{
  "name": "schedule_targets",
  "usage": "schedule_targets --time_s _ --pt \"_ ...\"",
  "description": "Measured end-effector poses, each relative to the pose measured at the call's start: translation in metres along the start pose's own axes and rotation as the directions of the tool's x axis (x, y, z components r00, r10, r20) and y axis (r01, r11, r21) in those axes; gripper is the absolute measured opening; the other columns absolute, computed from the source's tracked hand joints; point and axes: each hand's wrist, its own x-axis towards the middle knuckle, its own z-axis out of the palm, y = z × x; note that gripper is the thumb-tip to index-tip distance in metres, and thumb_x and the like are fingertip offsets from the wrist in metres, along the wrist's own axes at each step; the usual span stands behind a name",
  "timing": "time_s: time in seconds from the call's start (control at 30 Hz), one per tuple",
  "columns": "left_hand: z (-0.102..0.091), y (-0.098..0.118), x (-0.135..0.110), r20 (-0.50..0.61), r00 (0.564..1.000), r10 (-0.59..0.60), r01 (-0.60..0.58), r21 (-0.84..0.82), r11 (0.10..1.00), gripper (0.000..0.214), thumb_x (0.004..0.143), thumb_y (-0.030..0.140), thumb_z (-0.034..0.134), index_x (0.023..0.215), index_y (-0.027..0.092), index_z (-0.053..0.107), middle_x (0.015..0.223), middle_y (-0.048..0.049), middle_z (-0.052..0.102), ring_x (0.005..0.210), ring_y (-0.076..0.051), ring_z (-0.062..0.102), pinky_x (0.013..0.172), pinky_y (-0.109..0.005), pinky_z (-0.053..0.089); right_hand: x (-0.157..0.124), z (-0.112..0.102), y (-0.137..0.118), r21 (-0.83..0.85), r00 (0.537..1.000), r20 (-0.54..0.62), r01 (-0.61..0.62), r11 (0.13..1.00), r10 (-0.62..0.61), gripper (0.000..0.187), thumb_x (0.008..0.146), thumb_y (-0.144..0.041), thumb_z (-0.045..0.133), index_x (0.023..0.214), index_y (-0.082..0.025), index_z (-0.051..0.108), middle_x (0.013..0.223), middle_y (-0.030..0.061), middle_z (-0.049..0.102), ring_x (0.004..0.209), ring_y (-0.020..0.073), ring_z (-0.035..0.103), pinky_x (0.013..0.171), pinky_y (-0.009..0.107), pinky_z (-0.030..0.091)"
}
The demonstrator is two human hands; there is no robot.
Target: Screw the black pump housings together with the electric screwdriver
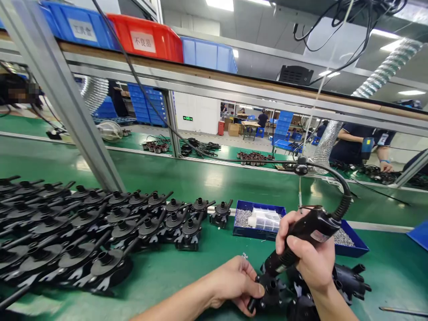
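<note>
Black part (273,292) pinched in left hand (236,283), right hand (313,263) wrapped around tilted electric screwdriver (309,227)

The single view looks from the person's head, forward and down over the nearby green worktop (160,273), taking in the shelf (207,76) and room (197,107) beyond.

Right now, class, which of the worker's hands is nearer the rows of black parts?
Left. The left hand, holding a separate black piece, is right of the rows of black parts; the right hand, around a black handheld tool, is farther right.
</note>
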Motion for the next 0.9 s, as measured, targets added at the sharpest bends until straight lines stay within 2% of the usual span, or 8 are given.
schedule_targets --time_s 0.1,0.23,0.47,0.63,0.7,0.77,0.83,0.9 --pt "-0.009 0.012 -0.018 -0.066 0.991 0.121 -0.094 0.31 0.946 0.033 0.078 0.047 0.081 0.074 0.018 0.068 0.067 -0.0026 0.066 0.064 -0.018 0.067 0.068 -0.032 0.059 -0.002 0.001 -0.005 -0.014 1.0 0.012 0.011 1.0 -0.011 0.024 0.09 -0.017 0.07 0.104 -0.028 0.054 0.086 -0.0039 0.069 0.054 0.0148 0.067 0.054 0.029 0.052" --pt "-0.016 0.016 -0.034 -0.171 0.852 0.495 -0.168 0.806 0.567 0.011 0.081 0.012 0.069 0.085 0.022 0.072 0.091 -0.0036 0.071 0.092 -0.024 0.067 0.084 -0.034 0.051 -0.002 -0.003 -0.008 -0.074 0.997 0.075 -0.005 0.997 0.01 0.023 0.09 -0.022 0.076 0.101 -0.026 0.056 0.084 -0.0025 0.069 0.053 0.0149 0.066 0.051 0.029 0.052" --pt "-0.005 -0.011 -0.016 -0.06 0.889 0.453 -0.124 0.923 0.365 0.014 0.081 0.009 0.07 0.073 0.021 0.069 0.096 -0.0099 0.074 0.085 -0.028 0.072 0.068 -0.033 0.047 -0.009 0.001 -0.006 0.021 0.988 0.131 -0.085 0.996 0.082 0.029 0.093 -0.033 0.083 0.107 -0.028 0.057 0.086 -0.0018 0.069 0.054 0.0141 0.065 0.053 0.028 0.051" --pt "0.006 -0.014 -0.017 0.0 0.927 0.376 -0.054 0.989 0.134 0.018 0.082 0.01 0.066 0.098 0.013 0.074 0.109 -0.018 0.073 0.107 -0.035 0.071 0.092 -0.04 0.055 -0.012 0.002 -0.007 0.053 0.984 0.149 -0.108 0.993 0.099 0.028 0.094 -0.033 0.082 0.106 -0.029 0.058 0.088 -0.0017 0.068 0.056 0.0135 0.065 0.055 0.028 0.05" --pt "0.007 -0.011 -0.019 -0.036 0.908 0.418 -0.061 0.975 0.216 0.023 0.081 0.009 0.065 0.103 0.014 0.071 0.113 -0.0175 0.072 0.111 -0.034 0.068 0.098 -0.04 0.053 -0.012 0.002 -0.006 0.062 0.982 0.157 -0.114 0.992 0.103 0.027 0.094 -0.033 0.082 0.106 -0.029 0.058 0.089 -0.0021 0.069 0.056 0.0132 0.066 0.056 0.027 0.05" --pt "0.004 -0.007 -0.018 -0.147 0.893 0.425 -0.1 0.856 0.507 0.013 0.084 0.009 0.063 0.092 0.019 0.065 0.101 -0.0095 0.071 0.099 -0.027 0.066 0.091 -0.035 0.052 -0.012 0.003 -0.005 0.067 0.981 0.159 -0.125 0.99 0.113 0.029 0.094 -0.033 0.083 0.107 -0.03 0.058 0.088 -0.0024 0.069 0.056 0.0128 0.066 0.056 0.027 0.05" --pt "0.001 -0.004 -0.014 -0.222 0.922 0.316 -0.124 0.606 0.786 0.012 0.088 0.014 0.06 0.08 0.022 0.056 0.076 -0.0003 0.062 0.074 -0.019 0.059 0.073 -0.029 0.049 -0.012 0.005 -0.003 0.069 0.979 0.158 -0.139 0.988 0.127 0.031 0.092 -0.034 0.084 0.107 -0.029 0.058 0.087 -0.0027 0.069 0.055 0.0125 0.065 0.055 0.026 0.05" --pt "0.0 -0.002 -0.006 -0.188 0.967 0.17 -0.079 0.412 0.908 0.019 0.09 0.023 0.058 0.074 0.023 0.05 0.057 0.0048 0.05 0.054 -0.014 0.047 0.057 -0.025 0.041 -0.012 0.007 0.0 0.063 0.978 0.161 -0.146 0.987 0.135 0.032 0.092 -0.036 0.085 0.106 -0.028 0.058 0.087 -0.0027 0.069 0.055 0.0123 0.065 0.054 0.025 0.049"
